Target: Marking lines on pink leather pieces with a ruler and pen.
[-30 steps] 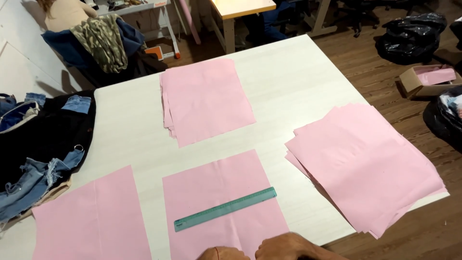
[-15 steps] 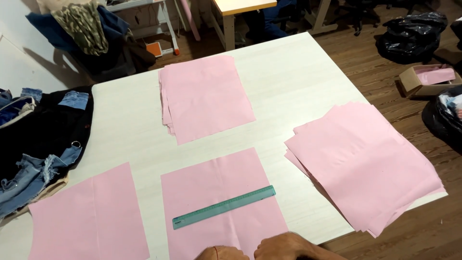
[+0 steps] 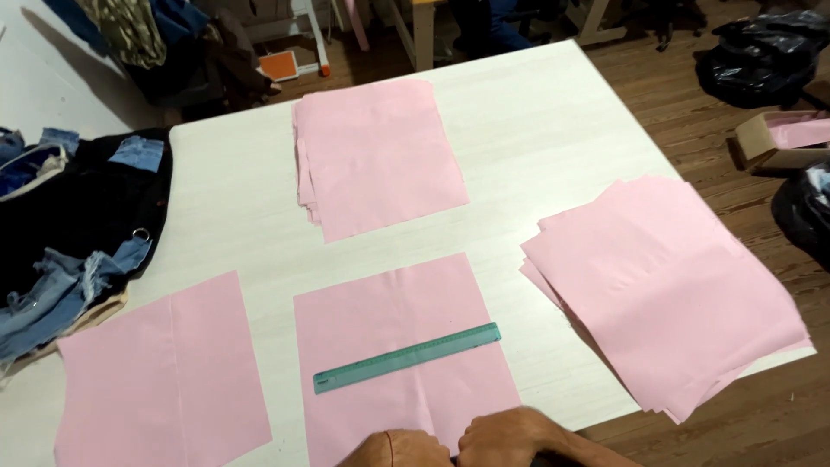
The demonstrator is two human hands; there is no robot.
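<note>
Unmoved, ruler (image 3: 406,357) lies just beyond both hands (image 3: 458,443).

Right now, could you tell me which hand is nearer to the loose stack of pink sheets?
Right. The right hand lies just left of that stack; the left hand lies farther left.

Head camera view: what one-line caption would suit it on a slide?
Two hands, left hand and right hand, rest at the near edge of a pink sheet bearing a green ruler.
</note>
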